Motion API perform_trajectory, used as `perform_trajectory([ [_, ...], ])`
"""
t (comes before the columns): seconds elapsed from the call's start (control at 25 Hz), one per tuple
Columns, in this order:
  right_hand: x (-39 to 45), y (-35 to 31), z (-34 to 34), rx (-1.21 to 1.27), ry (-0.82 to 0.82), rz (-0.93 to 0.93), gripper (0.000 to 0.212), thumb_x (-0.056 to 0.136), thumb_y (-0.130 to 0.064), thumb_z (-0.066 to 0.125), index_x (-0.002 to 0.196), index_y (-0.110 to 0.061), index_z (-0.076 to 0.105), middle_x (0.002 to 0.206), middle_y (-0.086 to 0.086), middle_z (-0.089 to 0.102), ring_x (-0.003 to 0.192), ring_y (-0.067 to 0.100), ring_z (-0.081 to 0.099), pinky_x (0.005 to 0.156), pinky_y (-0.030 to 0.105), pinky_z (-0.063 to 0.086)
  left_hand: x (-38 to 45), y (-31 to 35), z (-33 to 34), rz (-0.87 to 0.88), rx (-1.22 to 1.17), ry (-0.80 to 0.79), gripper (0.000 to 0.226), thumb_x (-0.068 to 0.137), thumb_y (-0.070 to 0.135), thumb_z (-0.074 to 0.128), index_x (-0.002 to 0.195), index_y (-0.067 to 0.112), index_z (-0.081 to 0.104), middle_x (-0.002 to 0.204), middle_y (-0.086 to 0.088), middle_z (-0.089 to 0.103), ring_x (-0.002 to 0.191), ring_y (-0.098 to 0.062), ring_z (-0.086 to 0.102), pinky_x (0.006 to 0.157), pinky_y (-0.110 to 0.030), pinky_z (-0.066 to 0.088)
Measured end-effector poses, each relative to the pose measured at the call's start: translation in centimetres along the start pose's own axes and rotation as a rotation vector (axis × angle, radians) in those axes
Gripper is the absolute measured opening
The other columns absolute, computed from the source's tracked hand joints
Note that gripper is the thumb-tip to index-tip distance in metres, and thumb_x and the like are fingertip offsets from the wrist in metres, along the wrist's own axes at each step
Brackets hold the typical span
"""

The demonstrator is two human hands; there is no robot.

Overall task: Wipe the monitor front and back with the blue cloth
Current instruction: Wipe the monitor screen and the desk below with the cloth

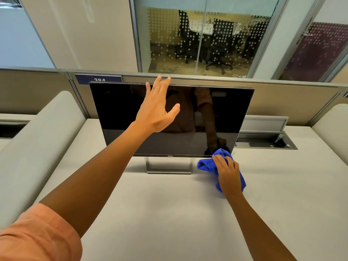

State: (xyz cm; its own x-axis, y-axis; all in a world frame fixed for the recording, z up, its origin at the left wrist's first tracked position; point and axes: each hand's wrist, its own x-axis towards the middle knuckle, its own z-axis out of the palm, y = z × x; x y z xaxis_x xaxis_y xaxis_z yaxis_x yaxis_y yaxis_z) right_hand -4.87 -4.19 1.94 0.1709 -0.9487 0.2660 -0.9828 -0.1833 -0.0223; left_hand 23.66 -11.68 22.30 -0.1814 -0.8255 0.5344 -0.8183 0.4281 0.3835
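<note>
The left hand (157,108) is raised in front of the upper part of the monitor (120,110), arm stretched out from an orange sleeve (37,234); its fingers are held straight and slightly spread, the thumb splayed to the right, nothing gripped, and the fingertips are seen at the top edge of the screen, though whether that edge is touched cannot be told; the right hand (228,174) is held low at the monitor's lower right corner, palm down, its fingers curled over and clamped on the bunched blue cloth (206,165); the cloth is pressed against the bottom bezel at that corner and hangs past the hand on both sides, just above the desk (169,213).

One monitor is counted, dark and standing upright on one silver stand (168,164); one cloth is counted; two hands are seen. Behind the glass partition (202,38) two black office chairs (220,42) can be made out around a table.

"DELL" is read on the lower bezel; on the blue plate (98,79) behind the monitor's top left corner the number "384" is read, partly hidden.
</note>
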Motion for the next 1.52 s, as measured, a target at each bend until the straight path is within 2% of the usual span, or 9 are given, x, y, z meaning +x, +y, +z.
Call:
perform_trajectory([
  [0.2, -0.1, 3.9, -0.8, -0.070, -0.102, 0.138, 0.066, 0.085, -0.020, 0.076, 0.143, -0.009, 0.047, 0.142, 0.015, 0.052, 0.129, 0.036, 0.048, 0.106, 0.045, 0.040, 0.0, -0.1, -0.3, -0.006, -0.005, -0.034, 0.077, 0.093, 0.047, 0.048, 0.156, 0.013, 0.020, 0.163, -0.008, 0.019, 0.153, -0.020, -0.001, 0.119, -0.039, -0.010],
  [0.28, 0.3, 4.7, -1.6, 0.023, -0.136, 0.305, 0.064, 0.089, -0.025, 0.071, 0.145, -0.017, 0.042, 0.143, 0.012, 0.049, 0.129, 0.031, 0.046, 0.107, 0.040, 0.038, 0.0, -0.1, -0.4, -0.008, 0.002, -0.036, 0.076, 0.093, 0.048, 0.047, 0.156, 0.014, 0.021, 0.163, -0.007, 0.019, 0.153, -0.020, -0.001, 0.119, -0.039, -0.010],
  [0.4, 0.9, 5.1, -3.2, 0.374, 0.296, 0.587, 0.052, 0.084, -0.003, 0.073, 0.133, -0.007, 0.055, 0.123, 0.022, 0.060, 0.110, 0.037, 0.054, 0.096, 0.044, 0.046, 0.0, 0.1, -0.3, -0.011, 0.011, -0.021, 0.075, 0.092, 0.048, 0.048, 0.155, 0.014, 0.023, 0.163, -0.007, 0.020, 0.153, -0.020, 0.000, 0.119, -0.039, -0.010],
  [0.52, 2.2, 4.6, -5.0, 0.475, 0.720, 0.319, 0.041, 0.089, 0.011, 0.052, 0.129, 0.004, 0.058, 0.123, 0.021, 0.062, 0.113, 0.034, 0.051, 0.102, 0.039, 0.042, -0.1, 0.1, -0.1, -0.010, 0.015, -0.009, 0.074, 0.092, 0.047, 0.048, 0.154, 0.014, 0.024, 0.163, -0.006, 0.021, 0.153, -0.020, 0.000, 0.119, -0.039, -0.010],
  [0.76, 11.1, 3.3, -10.0, 0.546, 0.970, -0.030, 0.030, 0.105, -0.012, 0.046, 0.131, -0.005, 0.058, 0.133, 0.009, 0.060, 0.126, 0.022, 0.052, 0.110, 0.034, 0.040, 0.0, 0.2, 0.2, -0.018, 0.010, 0.020, 0.069, 0.092, 0.046, 0.046, 0.151, 0.015, 0.028, 0.160, -0.006, 0.027, 0.153, -0.020, 0.002, 0.119, -0.040, -0.011],
  [1.04, 10.3, 3.5, -3.6, 0.243, 0.661, -0.206, 0.064, 0.094, -0.044, 0.058, 0.148, -0.015, 0.039, 0.159, 0.002, 0.031, 0.151, 0.024, 0.018, 0.123, 0.042, 0.017, 0.3, 0.1, 0.8, -0.021, 0.012, 0.031, 0.065, 0.093, 0.042, 0.047, 0.150, 0.016, 0.030, 0.159, -0.004, 0.029, 0.153, -0.020, 0.002, 0.120, -0.039, -0.012],
  [1.36, 2.5, 5.1, 5.9, -0.004, 0.332, -0.214, 0.052, 0.105, -0.042, 0.022, 0.142, -0.010, 0.040, 0.140, 0.018, 0.054, 0.129, 0.042, 0.050, 0.105, 0.053, 0.040, 0.2, 0.0, 0.9, -0.026, 0.029, 0.020, 0.064, 0.093, 0.044, 0.044, 0.150, 0.018, 0.030, 0.161, -0.001, 0.026, 0.154, -0.019, -0.001, 0.122, -0.042, -0.010],
  [1.44, 2.4, 4.9, 6.0, -0.062, 0.316, -0.207, 0.045, 0.100, -0.030, 0.052, 0.138, -0.006, 0.048, 0.136, 0.021, 0.058, 0.121, 0.045, 0.057, 0.101, 0.053, 0.042, 0.2, 0.0, 0.8, -0.022, 0.036, 0.004, 0.063, 0.095, 0.043, 0.043, 0.151, 0.018, 0.029, 0.161, -0.001, 0.025, 0.154, -0.018, -0.002, 0.122, -0.042, -0.011],
  [1.52, 3.1, 4.8, 5.2, -0.097, 0.280, -0.211, 0.084, 0.056, -0.011, 0.094, 0.131, -0.003, 0.058, 0.129, 0.022, 0.062, 0.113, 0.047, 0.062, 0.092, 0.055, 0.048, 0.3, -0.1, 0.6, -0.019, 0.037, -0.010, 0.063, 0.095, 0.043, 0.042, 0.152, 0.018, 0.028, 0.162, -0.001, 0.024, 0.153, -0.018, -0.003, 0.122, -0.043, -0.010],
])
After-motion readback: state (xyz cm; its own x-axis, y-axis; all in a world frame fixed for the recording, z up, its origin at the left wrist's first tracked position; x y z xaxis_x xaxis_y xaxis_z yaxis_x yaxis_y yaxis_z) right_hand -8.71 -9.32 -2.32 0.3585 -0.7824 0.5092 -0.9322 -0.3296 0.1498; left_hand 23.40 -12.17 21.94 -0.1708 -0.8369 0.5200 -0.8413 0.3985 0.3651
